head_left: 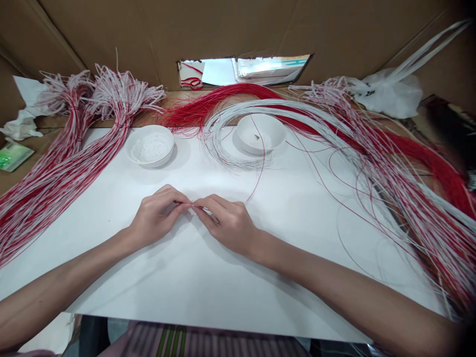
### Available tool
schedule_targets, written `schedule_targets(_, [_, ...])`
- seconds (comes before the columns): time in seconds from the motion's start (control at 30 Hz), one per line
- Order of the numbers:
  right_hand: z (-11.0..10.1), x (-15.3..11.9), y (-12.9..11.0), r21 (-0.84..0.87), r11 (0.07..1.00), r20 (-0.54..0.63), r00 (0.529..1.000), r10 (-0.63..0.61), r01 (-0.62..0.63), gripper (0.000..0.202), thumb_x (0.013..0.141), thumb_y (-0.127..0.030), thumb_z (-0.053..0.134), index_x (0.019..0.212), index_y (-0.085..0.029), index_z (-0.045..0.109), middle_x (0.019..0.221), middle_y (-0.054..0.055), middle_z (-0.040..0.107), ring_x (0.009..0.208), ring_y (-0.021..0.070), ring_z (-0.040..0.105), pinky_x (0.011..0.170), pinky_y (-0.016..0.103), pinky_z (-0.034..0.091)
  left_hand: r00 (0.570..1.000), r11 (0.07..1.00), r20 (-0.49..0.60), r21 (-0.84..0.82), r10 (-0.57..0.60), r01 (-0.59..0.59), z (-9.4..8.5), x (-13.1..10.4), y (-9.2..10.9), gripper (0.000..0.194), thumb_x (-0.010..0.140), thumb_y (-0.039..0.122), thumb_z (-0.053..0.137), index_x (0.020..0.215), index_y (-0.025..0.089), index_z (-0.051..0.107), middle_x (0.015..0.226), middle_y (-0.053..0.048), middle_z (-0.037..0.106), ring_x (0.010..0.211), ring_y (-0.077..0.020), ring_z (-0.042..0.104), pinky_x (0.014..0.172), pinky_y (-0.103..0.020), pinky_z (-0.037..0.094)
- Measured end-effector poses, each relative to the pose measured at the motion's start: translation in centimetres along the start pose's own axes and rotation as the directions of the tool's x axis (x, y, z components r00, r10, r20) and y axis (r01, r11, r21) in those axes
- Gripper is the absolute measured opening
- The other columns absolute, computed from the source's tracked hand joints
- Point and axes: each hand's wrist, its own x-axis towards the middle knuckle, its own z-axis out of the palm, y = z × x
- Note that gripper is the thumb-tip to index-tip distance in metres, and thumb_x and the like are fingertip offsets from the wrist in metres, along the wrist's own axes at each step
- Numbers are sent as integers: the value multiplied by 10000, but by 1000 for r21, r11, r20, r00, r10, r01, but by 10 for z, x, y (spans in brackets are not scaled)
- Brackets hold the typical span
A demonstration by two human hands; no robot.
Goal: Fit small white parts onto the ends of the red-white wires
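Observation:
My left hand [158, 214] and my right hand [226, 220] meet fingertip to fingertip over the white board, both closed in a pinch. Between them runs a thin red cord [256, 184], which rises behind my right hand and loops up across the bowl at the back. A pale strand seems to lie along it, but the pinched ends are too small to make out. Beyond my left hand stands a white bowl [155, 159] with white powdery stuff in it. Another white bowl [248, 144], holding a small dark bit, stands behind my right hand.
Bundles of red and white cords [80, 163] drape over the left side. More mixed cords [394, 168], a red bundle [230, 91] and a white bundle [297, 106] cross the back and right. A cardboard wall [238, 29] with a cut-out slot closes the back.

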Motion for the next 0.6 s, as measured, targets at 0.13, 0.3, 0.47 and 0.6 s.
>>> schedule_targets(0.13, [-1, 2, -3, -26, 992, -10, 992, 124, -124, 74, 863, -138, 538, 809, -163, 582, 711, -28, 615, 493, 47, 456, 456, 201, 340, 998, 997, -63, 73, -31, 35, 0, 2, 1, 95, 867, 86, 620, 876, 179, 636, 803, -15, 672, 770, -136, 583, 700, -291, 497])
schedule_targets(0.3, [-2, 3, -2, -3, 980, -19, 980, 199, -200, 190, 777, -41, 438, 837, -164, 569, 731, -4, 596, 566, 84, 494, 519, 216, 385, 984, 992, -153, 74, -88, 101, 0, 3, 0, 64, 879, 132, 616, 859, 189, 636, 807, -16, 666, 778, -147, 587, 703, -303, 500])
schedule_targets(0.47, [0, 3, 2, 68, 989, 42, 991, 127, -130, 170, 875, -86, 452, 956, -154, 585, 797, 22, 616, 656, 106, 543, 608, 231, 453, 993, 991, -74, 100, -87, 94, 1, 4, 0, 67, 889, 139, 607, 884, 195, 643, 836, -12, 683, 802, -144, 592, 729, -299, 504])
schedule_targets(0.6, [0, 4, 3, 94, 987, 88, 989, 122, -131, 166, 963, -140, 419, 918, -158, 578, 795, 25, 590, 648, 100, 514, 581, 225, 429, 994, 986, -35, 124, -108, 111, 0, 5, 0, 73, 879, 163, 620, 943, 195, 637, 872, -18, 676, 820, -150, 589, 751, -307, 501])
